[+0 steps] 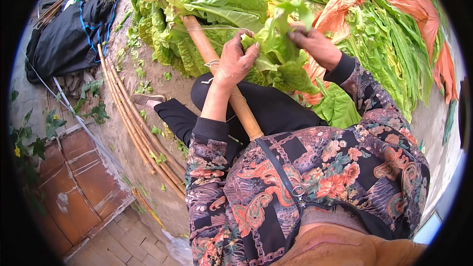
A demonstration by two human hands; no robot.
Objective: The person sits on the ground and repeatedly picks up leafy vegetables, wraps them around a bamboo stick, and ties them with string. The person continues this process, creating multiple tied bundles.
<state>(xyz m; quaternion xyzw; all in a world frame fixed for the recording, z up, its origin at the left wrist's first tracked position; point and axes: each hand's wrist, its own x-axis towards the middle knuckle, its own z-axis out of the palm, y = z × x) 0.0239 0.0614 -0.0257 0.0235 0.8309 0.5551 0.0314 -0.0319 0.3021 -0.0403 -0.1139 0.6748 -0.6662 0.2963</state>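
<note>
Green leaves bunch between both hands' fingers; the right hand seems closed on one, but whether the left hand, fingers curled, pinches leaf or string I cannot tell. Taut string off the pole, stems even, would work best.

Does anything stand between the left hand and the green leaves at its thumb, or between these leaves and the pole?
Nothing visible separates the left hand from the green leaves. Between these leaves and the pole is the left hand itself; a thin string also stretches from the pole toward its fingers.
</note>
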